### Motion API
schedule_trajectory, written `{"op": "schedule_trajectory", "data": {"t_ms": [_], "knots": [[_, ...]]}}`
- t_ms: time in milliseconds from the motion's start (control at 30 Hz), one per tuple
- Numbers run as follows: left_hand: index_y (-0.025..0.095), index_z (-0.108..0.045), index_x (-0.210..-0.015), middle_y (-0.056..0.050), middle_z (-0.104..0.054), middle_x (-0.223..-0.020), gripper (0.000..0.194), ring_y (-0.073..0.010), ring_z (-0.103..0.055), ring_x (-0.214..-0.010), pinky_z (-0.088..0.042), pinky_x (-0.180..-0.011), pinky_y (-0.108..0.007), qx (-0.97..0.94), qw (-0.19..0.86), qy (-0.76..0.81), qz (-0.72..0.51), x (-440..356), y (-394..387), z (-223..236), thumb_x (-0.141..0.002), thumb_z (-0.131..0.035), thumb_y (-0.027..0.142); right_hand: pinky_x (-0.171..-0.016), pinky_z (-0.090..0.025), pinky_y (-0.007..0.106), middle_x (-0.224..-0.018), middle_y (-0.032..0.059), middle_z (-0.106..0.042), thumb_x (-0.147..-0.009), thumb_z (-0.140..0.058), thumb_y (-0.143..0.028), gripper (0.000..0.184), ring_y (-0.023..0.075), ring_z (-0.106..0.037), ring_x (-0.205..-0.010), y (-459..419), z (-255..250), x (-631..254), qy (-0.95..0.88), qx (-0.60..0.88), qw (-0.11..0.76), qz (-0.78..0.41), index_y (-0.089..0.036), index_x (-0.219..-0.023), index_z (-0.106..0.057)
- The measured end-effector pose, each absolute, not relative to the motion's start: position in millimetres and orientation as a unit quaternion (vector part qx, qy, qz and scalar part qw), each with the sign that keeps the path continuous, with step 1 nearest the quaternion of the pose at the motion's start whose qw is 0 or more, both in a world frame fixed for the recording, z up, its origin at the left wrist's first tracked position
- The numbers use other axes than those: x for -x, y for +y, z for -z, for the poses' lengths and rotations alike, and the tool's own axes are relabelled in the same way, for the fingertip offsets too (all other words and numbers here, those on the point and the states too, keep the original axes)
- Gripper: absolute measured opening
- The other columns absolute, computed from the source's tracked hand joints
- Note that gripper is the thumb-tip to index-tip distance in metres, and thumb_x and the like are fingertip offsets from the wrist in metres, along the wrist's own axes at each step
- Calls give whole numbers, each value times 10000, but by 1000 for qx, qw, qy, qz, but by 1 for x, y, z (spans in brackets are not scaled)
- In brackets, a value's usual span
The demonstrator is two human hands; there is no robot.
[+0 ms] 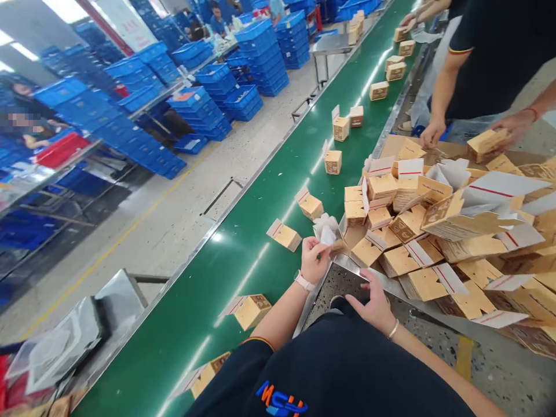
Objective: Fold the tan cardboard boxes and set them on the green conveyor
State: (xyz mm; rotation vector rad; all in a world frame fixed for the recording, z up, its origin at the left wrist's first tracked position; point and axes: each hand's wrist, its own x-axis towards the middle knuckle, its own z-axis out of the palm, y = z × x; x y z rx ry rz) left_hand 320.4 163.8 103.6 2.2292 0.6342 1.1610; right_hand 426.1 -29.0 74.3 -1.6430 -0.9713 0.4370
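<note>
The left grip, with a pink-strapped wristwatch at the wrist, is closed to a pinch. Its thumb and fingers hold a crumpled white paper sheet directly above the grip. The right grip is open, with the fingers spread and nothing held. A thin pale bracelet sits at its wrist. A steel bench edge runs just ahead of the right grip.

Ahead of and to the right of both grips lies a large heap of small tan cardboard cartons with white, red-striped flaps. The nearest cartons are just beyond the left grip. To the left of the left grip, a green conveyor belt runs forward, carrying separate tan cartons in a spaced line. The nearest of these, a tan carton with a white flap, lies near the left grip.

Far ahead and to the right of the grips, a co-worker's hand holds a tan carton above the heap. Well to the left of the grips, beyond the conveyor belt, stand stacks of blue plastic crates.
</note>
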Motion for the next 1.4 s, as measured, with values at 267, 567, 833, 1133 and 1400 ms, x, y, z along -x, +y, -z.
{"op": "schedule_trajectory", "data": {"t_ms": [267, 567, 833, 1133, 1400], "knots": [[174, -477, -572, -84, -578, -939, 454, -237, -659, -868, -566, -768, -458, -646, 560, 320, -409, -271, 135, -139, -880, -521, 505, -1004, -433, 504, -1308, 155, -513, -424, -738, -794, 1139, 336, -486, -1239, 60, -109, -468, -539, 445, 471, -538, -214, -1351, -418], [226, -478, -1185, -142, -552, -1222, 355, -247, -570, -1122, -499, -922, -451, -557, 282, 503, -598, -233, 110, -84, -924, -409, 456, -931, -485, 505, -1171, 131, -593, -534, -806, -535, 821, 313, -595, -1076, 87, -62, -406, -473, 511, 561, -448, -210, -1208, -468], [198, -494, -1308, -182, -525, -1371, 561, -314, -418, -1355, -387, -1045, -518, -776, 258, 469, -333, -226, 93, -19, -805, -594, 424, -1043, -393, 538, -1356, 185, -487, -642, -691, -606, 787, 327, -465, -1270, 101, -3, -390, -628, 516, 491, -313, -171, -1257, -466], [325, -638, -1191, -92, -624, -1292, 433, -335, -393, -1340, -350, -996, -507, -832, 270, 443, -196, -212, 139, -50, -761, -686, 356, -1005, -388, 530, -1125, 71, -675, -771, -596, -498, 308, 293, -550, -1090, 117, -14, -423, -732, 495, 385, -267, -287, -961, -713], [279, -732, -728, -59, -727, -931, 119, -295, -518, -1122, -374, -931, -483, -812, 288, 455, -224, -234, 139, -48, -802, -638, 273, -851, -461, 511, -706, 72, -664, -864, -453, -487, 432, 258, -562, -815, 119, -24, -405, -629, 557, 482, -248, -260, -514, -566]]}}
